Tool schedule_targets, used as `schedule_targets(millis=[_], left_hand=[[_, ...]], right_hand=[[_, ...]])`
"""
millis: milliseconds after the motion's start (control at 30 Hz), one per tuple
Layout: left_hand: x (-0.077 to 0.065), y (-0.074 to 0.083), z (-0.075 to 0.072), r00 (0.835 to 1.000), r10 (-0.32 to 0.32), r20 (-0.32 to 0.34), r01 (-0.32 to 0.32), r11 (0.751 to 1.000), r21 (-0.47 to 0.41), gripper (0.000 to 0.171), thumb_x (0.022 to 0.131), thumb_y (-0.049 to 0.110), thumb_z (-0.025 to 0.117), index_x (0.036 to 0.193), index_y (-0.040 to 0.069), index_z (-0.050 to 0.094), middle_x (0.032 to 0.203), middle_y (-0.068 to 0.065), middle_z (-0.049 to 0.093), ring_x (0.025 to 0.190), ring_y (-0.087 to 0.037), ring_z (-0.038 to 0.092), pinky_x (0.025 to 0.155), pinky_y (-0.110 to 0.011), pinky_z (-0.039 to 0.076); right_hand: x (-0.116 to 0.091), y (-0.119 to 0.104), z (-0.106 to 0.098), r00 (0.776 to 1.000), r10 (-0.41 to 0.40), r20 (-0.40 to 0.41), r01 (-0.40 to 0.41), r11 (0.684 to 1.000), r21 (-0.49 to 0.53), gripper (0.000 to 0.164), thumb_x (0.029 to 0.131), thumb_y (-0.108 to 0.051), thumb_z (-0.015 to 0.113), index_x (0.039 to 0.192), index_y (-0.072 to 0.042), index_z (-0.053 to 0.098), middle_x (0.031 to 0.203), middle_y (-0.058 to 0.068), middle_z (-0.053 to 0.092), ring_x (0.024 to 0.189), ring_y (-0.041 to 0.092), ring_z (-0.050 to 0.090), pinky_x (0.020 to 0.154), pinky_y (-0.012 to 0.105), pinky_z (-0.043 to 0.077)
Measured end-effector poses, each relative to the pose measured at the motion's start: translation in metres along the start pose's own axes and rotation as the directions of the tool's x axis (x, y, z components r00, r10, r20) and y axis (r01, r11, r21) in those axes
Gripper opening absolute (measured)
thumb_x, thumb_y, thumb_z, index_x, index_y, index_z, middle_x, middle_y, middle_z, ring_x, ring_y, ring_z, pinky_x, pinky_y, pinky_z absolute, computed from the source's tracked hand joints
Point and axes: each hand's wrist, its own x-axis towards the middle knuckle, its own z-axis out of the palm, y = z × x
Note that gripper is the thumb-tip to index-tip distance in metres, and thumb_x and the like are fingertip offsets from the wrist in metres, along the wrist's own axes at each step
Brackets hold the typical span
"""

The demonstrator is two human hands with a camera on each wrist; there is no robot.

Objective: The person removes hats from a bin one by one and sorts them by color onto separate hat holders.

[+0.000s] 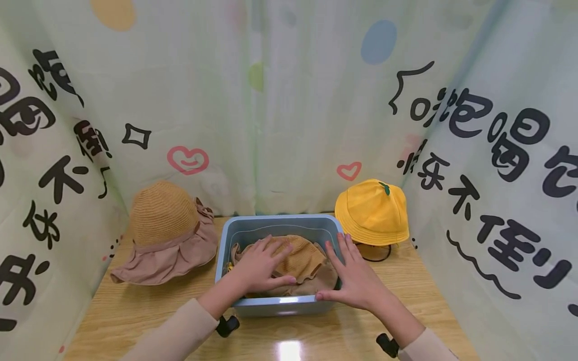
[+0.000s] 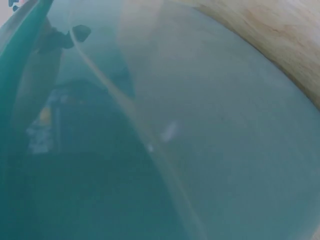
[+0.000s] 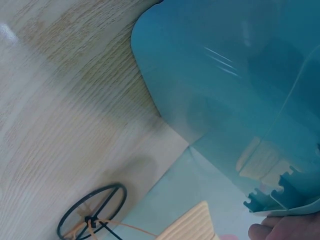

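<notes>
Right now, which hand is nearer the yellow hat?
Right. The right hand is at the right rim of the blue bin, near the yellow hat; the left hand is over the tan hat inside, farther off.

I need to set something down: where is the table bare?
Bare table lies in front of the blue bin, between the forearms, and in front of the yellow hat. Crowded: inside the bin, where the left hand lies over a tan hat.

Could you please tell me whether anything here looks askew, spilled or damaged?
Mildly: the straw hat at left looks askew, its mauve fabric brim hanging lower on the outer side than beside the blue bin, though the camera angle may exaggerate that. I see no spill or damage.
</notes>
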Motion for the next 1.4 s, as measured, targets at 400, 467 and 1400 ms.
schedule_targets(millis=[400,467,1400], left_hand=[[0.008,0.003,0.013,1.0,0.0,0.019,-0.001,0.999,0.036,0.08,0.093,0.073,0.042,0.155,0.023,0.038,0.154,-0.01,0.043,0.143,-0.04,0.036,0.111,-0.061,0.033],[0.009,0.003,0.015,0.999,-0.011,0.042,0.011,1.0,0.017,0.079,0.093,0.073,0.042,0.156,0.024,0.037,0.155,-0.01,0.042,0.143,-0.04,0.035,0.11,-0.062,0.033],[0.016,0.007,0.026,0.958,-0.074,0.278,0.05,0.995,0.092,0.077,0.092,0.079,0.03,0.154,0.034,0.038,0.141,-0.005,0.055,0.134,-0.033,0.045,0.11,-0.054,0.032]], right_hand=[[0.001,-0.002,0.0,1.0,0.012,0.014,-0.012,1.0,-0.021,0.121,0.073,-0.083,0.061,0.161,-0.015,0.015,0.164,0.027,0.002,0.15,0.049,0.005,0.112,0.063,0.03],[0.001,-0.002,0.0,1.0,0.013,0.017,-0.012,1.0,-0.023,0.121,0.073,-0.083,0.061,0.161,-0.015,0.015,0.164,0.027,0.002,0.15,0.049,0.005,0.112,0.064,0.03],[0.002,-0.002,0.001,1.0,0.012,0.004,-0.012,1.0,-0.008,0.117,0.074,-0.081,0.061,0.161,-0.017,0.018,0.164,0.027,0.004,0.15,0.049,0.006,0.107,0.065,0.036]])
